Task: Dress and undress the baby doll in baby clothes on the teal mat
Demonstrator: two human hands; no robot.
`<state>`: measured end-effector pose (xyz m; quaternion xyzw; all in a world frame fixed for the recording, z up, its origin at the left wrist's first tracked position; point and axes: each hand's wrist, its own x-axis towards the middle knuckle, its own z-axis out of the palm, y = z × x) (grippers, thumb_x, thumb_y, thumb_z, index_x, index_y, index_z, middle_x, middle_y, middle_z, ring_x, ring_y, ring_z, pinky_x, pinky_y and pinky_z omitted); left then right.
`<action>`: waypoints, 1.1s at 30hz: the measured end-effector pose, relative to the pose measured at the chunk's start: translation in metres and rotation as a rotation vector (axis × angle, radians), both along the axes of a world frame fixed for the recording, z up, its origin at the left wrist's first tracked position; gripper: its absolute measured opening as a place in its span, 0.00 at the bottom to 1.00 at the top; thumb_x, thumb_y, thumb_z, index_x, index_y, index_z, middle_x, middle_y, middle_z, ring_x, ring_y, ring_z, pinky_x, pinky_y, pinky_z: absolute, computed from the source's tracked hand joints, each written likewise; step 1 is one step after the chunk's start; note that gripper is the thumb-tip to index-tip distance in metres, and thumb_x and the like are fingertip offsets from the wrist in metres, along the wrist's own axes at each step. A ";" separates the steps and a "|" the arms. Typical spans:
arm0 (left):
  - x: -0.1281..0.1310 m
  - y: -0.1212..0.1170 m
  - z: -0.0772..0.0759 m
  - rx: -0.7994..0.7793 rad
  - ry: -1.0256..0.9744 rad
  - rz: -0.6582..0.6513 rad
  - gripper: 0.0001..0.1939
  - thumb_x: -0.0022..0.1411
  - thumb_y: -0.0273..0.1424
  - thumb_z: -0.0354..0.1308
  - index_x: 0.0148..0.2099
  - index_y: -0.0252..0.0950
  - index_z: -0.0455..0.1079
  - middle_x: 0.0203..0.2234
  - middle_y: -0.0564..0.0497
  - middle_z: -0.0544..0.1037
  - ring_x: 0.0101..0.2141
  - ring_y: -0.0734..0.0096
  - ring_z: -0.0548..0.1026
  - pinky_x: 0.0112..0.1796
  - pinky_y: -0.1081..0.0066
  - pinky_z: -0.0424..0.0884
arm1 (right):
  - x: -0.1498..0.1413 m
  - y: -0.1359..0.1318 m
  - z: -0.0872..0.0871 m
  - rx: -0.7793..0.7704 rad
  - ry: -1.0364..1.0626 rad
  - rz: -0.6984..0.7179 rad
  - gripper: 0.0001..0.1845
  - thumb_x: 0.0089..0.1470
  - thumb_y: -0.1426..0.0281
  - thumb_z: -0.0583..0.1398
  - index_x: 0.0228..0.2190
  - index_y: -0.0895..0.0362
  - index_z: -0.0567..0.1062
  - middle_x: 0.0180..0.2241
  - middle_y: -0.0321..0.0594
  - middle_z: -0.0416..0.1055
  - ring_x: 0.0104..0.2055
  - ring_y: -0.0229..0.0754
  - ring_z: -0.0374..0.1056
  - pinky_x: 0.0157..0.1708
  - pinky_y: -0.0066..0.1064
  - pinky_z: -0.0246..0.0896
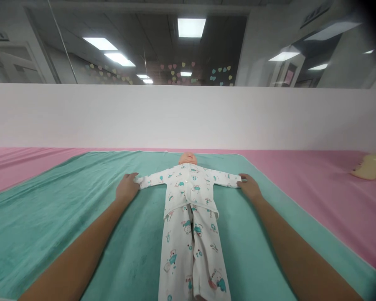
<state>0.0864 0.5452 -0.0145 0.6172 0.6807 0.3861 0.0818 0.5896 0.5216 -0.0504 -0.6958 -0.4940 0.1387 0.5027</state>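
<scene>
Head view: both hands (127,187) (250,186) grasp sleeves (150,180).

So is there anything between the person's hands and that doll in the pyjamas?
Nothing visible. The left hand rests at the cuff of one sleeve of the doll, and the right hand at the other cuff. Only the green blanket lies beneath.

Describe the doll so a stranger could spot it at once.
A green blanket covers the middle of the pink sheet. The doll lies on its back in the blanket's middle, sleeves spread, left hand and right hand at the cuffs. Only it wears white printed pyjamas.
</scene>
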 end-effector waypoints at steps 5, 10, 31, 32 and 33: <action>0.028 -0.005 -0.005 0.199 0.507 -0.095 0.22 0.56 0.24 0.46 0.53 0.36 0.65 0.54 0.43 0.63 0.53 0.55 0.62 0.50 0.59 0.61 | -0.060 -0.015 0.021 0.118 -0.279 0.125 0.24 0.50 0.64 0.53 0.49 0.56 0.67 0.58 0.43 0.54 0.60 0.48 0.47 0.59 0.42 0.40; 0.045 -0.005 -0.012 0.263 0.558 -0.280 0.23 0.57 0.21 0.42 0.52 0.36 0.65 0.55 0.47 0.64 0.55 0.60 0.60 0.53 0.61 0.59 | -0.157 -0.035 0.043 0.186 -0.252 0.569 0.28 0.58 0.55 0.46 0.56 0.52 0.59 0.61 0.36 0.50 0.62 0.41 0.45 0.61 0.38 0.40; 0.046 -0.006 -0.012 0.171 0.491 -0.389 0.27 0.54 0.20 0.43 0.56 0.37 0.61 0.54 0.48 0.65 0.54 0.62 0.61 0.53 0.61 0.59 | -0.211 0.011 0.079 0.082 -0.705 0.611 0.19 0.58 0.59 0.46 0.47 0.51 0.67 0.50 0.38 0.66 0.52 0.44 0.61 0.49 0.36 0.54; 0.046 -0.005 -0.012 0.172 0.492 -0.388 0.27 0.55 0.20 0.43 0.56 0.37 0.61 0.54 0.47 0.65 0.54 0.62 0.62 0.53 0.61 0.59 | -0.211 0.013 0.080 0.075 -0.711 0.623 0.19 0.58 0.59 0.47 0.47 0.51 0.67 0.51 0.38 0.66 0.52 0.44 0.61 0.49 0.36 0.55; 0.046 -0.005 -0.012 0.175 0.490 -0.389 0.26 0.55 0.20 0.43 0.56 0.37 0.61 0.54 0.47 0.65 0.54 0.61 0.62 0.53 0.60 0.59 | -0.210 0.014 0.081 0.068 -0.719 0.634 0.19 0.58 0.59 0.47 0.47 0.52 0.67 0.50 0.38 0.66 0.53 0.45 0.61 0.49 0.37 0.54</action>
